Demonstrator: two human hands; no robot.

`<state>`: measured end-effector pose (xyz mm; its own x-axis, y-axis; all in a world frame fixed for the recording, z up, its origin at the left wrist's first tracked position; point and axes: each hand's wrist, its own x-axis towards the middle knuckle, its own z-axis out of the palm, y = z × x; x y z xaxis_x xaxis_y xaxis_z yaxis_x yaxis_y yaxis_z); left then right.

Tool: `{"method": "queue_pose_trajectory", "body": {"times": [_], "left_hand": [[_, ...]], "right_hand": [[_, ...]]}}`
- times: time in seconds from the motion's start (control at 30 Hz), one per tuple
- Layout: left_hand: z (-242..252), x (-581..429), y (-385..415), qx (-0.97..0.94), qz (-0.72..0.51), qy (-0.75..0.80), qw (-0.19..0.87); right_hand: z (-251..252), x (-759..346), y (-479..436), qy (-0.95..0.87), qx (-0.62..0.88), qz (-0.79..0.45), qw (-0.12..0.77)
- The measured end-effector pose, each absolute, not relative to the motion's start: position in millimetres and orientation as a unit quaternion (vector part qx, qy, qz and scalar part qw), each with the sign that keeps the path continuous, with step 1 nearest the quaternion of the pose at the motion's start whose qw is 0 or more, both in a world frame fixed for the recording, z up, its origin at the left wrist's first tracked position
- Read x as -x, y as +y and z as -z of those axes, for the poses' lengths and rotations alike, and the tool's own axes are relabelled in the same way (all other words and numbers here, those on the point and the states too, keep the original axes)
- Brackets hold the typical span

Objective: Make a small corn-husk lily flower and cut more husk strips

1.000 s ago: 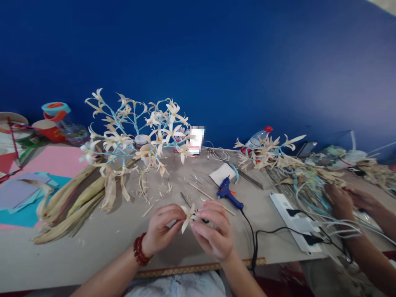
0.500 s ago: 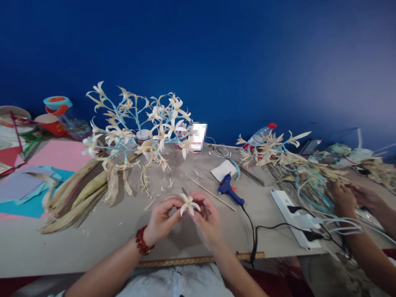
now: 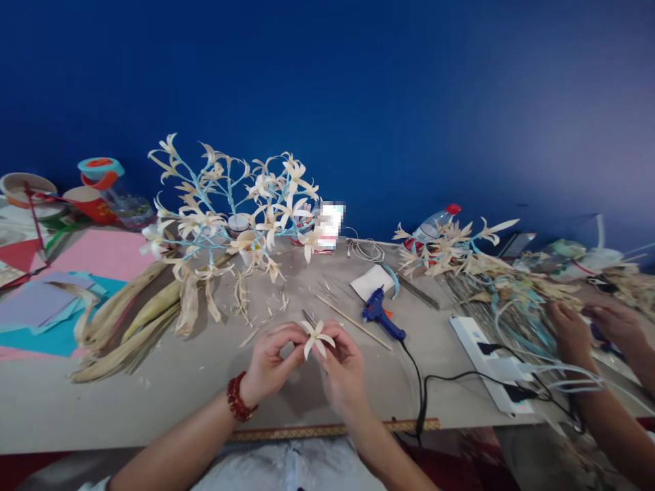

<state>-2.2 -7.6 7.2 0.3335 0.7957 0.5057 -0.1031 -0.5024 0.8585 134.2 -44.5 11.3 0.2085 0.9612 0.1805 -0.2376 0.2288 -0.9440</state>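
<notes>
A cream husk flower (image 3: 318, 337) with several pointed petals is held between my two hands above the table. My left hand (image 3: 276, 358), with a red bead bracelet at the wrist, pinches it from the left. From the right, my right hand (image 3: 345, 365) has its fingers closed round the flower's base; the fingertips are partly hidden behind the petals. Just beyond my hands lies a thin wooden stick (image 3: 353, 322). A blue glue gun (image 3: 381, 314) rests to the right, its cord running toward the table's front edge.
Husk flowers on blue stems (image 3: 230, 198) stand at the back left. Dried corn husks (image 3: 138, 314) and coloured paper (image 3: 107, 256) lie on the left. A white power strip (image 3: 488, 368) is on the right, beside a co-worker's hands (image 3: 570, 331). A bottle (image 3: 434, 221) stands behind.
The flower in my hands has turned slightly, with its petals spread more toward me. My hands stay almost in place. The view has shifted a little. The co-worker's hands have moved slightly.
</notes>
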Motion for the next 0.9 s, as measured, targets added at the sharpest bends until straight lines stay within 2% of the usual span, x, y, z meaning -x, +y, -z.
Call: {"method": "queue_pose_trajectory", "body": {"times": [0.3,0.9], "left_hand": [[-12.1,3.3,-8.6,-0.717,-0.524,0.246,0.387],[-11.5,4.2,-8.8,-0.728,-0.506,0.244,0.393]], "right_hand": [[-15.1,-139.4,-45.9,-0.476,0.443,-0.422,0.632],[-17.1,-143.9,-46.1,-0.495,0.434,-0.419,0.625]]}}
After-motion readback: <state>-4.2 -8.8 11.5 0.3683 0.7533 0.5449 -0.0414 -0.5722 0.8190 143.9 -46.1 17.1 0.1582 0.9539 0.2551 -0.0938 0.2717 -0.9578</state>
